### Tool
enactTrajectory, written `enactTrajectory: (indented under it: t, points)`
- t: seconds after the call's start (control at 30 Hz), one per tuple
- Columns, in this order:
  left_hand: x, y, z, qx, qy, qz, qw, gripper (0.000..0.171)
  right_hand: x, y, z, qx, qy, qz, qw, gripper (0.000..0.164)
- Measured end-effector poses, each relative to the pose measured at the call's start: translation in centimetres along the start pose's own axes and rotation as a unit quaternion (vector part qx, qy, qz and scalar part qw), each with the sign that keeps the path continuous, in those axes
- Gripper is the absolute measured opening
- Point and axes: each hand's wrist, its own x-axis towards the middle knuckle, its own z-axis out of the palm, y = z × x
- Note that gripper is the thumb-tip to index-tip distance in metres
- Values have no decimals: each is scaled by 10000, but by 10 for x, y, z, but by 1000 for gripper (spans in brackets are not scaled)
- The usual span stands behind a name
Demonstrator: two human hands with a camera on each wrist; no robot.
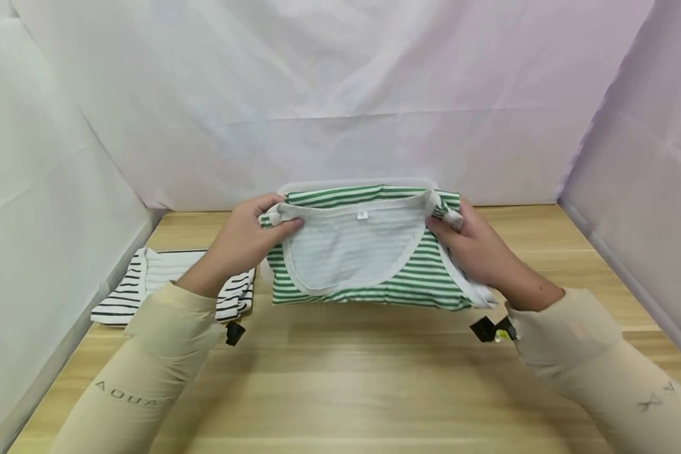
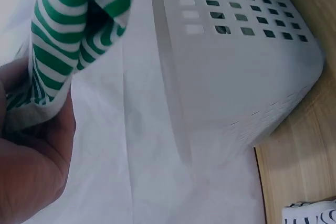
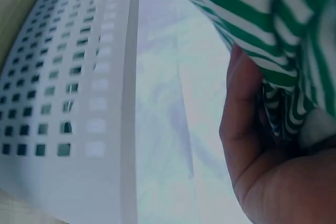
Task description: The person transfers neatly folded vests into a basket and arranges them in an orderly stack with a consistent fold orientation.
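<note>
A green-and-white striped tank top (image 1: 431, 277) with white trim hangs in front of me, its wide neckline facing me and a small white label (image 1: 362, 215) inside the collar. My left hand (image 1: 246, 236) grips one shoulder, thumb on the near side. On the other shoulder, my right hand (image 1: 477, 246) pinches the bunched strap and trim. Both wrist views show striped cloth caught between thumb and fingers. The lower part of the top folds back out of sight.
Behind the top stands a white basket (image 2: 236, 77) with rows of square holes, mostly hidden in the head view. A folded white garment with black stripes (image 1: 125, 309) lies on the wooden table (image 1: 363, 378) at left. White cloth walls (image 1: 340, 75) enclose the back and sides.
</note>
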Motion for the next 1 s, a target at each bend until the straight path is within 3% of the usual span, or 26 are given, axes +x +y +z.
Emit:
enactTrajectory:
  t: [0.3, 0.5, 0.77, 1.0]
  points:
    - [46, -19, -1, 879, -168, -293, 9956, 30, 57, 24, 7, -643, -322, 650, 9953, 50]
    - [69, -36, 4, 1334, -506, -407, 9889, 33, 76, 42, 13, -1007, -595, 1029, 9878, 38]
    - [81, -55, 18, 1898, -863, -317, 9775, 28, 84, 59, 25, -1441, -856, 1277, 9776, 29]
    - [84, -56, 29, 2566, -777, -399, 9626, 47, 86, 62, 35, -2286, -468, 1071, 9665, 37]
